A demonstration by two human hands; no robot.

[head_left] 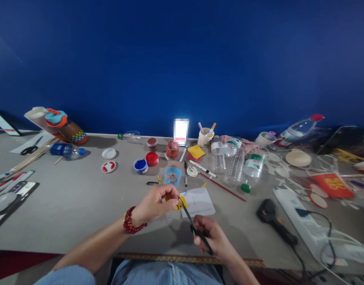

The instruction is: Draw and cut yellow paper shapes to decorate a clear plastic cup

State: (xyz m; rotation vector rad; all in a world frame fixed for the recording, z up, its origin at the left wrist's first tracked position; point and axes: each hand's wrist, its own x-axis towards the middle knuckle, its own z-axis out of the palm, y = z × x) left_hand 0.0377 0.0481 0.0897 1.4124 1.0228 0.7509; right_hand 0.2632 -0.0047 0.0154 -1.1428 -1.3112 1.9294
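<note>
My left hand (155, 204), with a red bead bracelet (129, 222) on its wrist, pinches a small piece of yellow paper (181, 203) with dark marks on it. My right hand (213, 234) is closed around the black handles of a pair of scissors (201, 238). The scissor blades point up and left and meet the yellow paper by my left fingertips; whether they are open around it I cannot tell. Under the paper and blades lies a white sheet (203, 201) with faint drawn lines. Beyond my left hand stands a blue-rimmed clear cup (173, 180).
Paint jars, blue (140, 166) and red (152, 158), stand beyond my left hand. Several plastic bottles (253, 168) lie to the right. A hot glue gun (275, 221) and a white power strip (300, 221) with cables lie at the right front. A bottle (66, 150) lies left.
</note>
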